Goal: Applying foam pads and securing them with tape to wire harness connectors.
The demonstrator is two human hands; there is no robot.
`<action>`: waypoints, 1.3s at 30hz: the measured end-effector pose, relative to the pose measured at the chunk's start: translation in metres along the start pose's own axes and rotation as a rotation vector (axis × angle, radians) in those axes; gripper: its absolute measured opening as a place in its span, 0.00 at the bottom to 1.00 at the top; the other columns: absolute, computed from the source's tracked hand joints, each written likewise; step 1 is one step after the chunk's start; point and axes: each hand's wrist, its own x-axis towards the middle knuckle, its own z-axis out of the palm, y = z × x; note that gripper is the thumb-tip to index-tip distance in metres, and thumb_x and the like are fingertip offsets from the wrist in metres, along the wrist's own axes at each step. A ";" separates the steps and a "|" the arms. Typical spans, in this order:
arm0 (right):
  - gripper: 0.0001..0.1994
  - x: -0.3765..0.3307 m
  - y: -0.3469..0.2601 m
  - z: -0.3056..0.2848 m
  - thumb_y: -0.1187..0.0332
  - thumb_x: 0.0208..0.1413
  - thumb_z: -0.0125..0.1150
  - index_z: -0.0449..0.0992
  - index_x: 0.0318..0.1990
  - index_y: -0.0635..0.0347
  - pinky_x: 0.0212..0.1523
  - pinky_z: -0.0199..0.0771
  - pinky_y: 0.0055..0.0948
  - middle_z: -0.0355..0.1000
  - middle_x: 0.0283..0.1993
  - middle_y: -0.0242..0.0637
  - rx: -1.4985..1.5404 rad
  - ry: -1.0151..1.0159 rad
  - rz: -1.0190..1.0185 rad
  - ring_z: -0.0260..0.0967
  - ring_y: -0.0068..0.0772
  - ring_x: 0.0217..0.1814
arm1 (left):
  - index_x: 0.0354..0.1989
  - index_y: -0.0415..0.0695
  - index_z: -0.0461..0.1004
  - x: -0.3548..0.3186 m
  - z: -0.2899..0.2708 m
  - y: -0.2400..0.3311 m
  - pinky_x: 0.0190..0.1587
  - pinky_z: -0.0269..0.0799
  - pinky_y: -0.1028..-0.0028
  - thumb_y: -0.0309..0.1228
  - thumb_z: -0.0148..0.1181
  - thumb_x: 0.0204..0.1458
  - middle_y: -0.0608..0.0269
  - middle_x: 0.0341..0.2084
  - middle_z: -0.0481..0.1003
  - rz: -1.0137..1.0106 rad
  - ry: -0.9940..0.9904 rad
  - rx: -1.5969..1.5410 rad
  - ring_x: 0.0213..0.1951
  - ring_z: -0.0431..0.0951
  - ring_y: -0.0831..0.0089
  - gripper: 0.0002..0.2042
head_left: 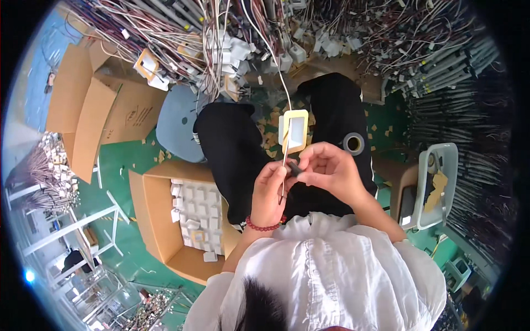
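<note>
Above my lap, my left hand (pixel 268 190) pinches a thin white cable (pixel 284 91) that hangs down from the bundles at the top. Its lower end, dark at the tip, pokes out below my fingers. A small white plastic housing with a yellow rectangular rim (pixel 295 131) lies just beyond my hands, with the cable running over it. My right hand (pixel 334 170) has its thumb and fingers closed on a short dark strip (pixel 295 169), which meets the cable at my left fingertips. What the strip is made of cannot be made out. A roll of dark tape (pixel 353 144) rests on my right thigh.
Dense cable bundles (pixel 331 22) fill the far side, and more hang at right (pixel 452 127). An open carton (pixel 152 215) of white housings stands at left, near a blue stool (pixel 179 124) and another carton (pixel 83 110). A clear bin (pixel 422 187) holds yellow pieces at right.
</note>
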 end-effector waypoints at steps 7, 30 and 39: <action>0.06 -0.004 0.012 -0.010 0.77 0.48 0.65 0.78 0.34 0.69 0.32 0.76 0.23 0.73 0.33 0.38 0.153 0.026 0.141 0.72 0.25 0.30 | 0.42 0.38 0.71 0.004 -0.008 -0.001 0.45 0.72 0.75 0.31 0.50 0.60 0.58 0.43 0.73 -0.068 -0.015 -0.087 0.41 0.74 0.75 0.09; 0.02 -0.005 0.021 0.001 0.77 0.52 0.56 0.69 0.31 0.62 0.25 0.60 0.13 0.67 0.26 0.23 0.187 0.173 0.089 0.60 0.09 0.26 | 0.38 0.40 0.71 0.009 -0.004 -0.003 0.56 0.65 0.67 0.31 0.49 0.60 0.54 0.53 0.69 -0.057 -0.045 -0.056 0.53 0.69 0.70 0.08; 0.03 0.005 0.033 0.013 0.77 0.52 0.57 0.71 0.28 0.65 0.21 0.62 0.14 0.69 0.23 0.24 -0.323 0.257 -0.103 0.62 0.09 0.23 | 0.39 0.37 0.71 0.008 0.003 -0.004 0.57 0.64 0.66 0.28 0.48 0.61 0.57 0.53 0.68 -0.109 0.018 0.011 0.52 0.70 0.70 0.07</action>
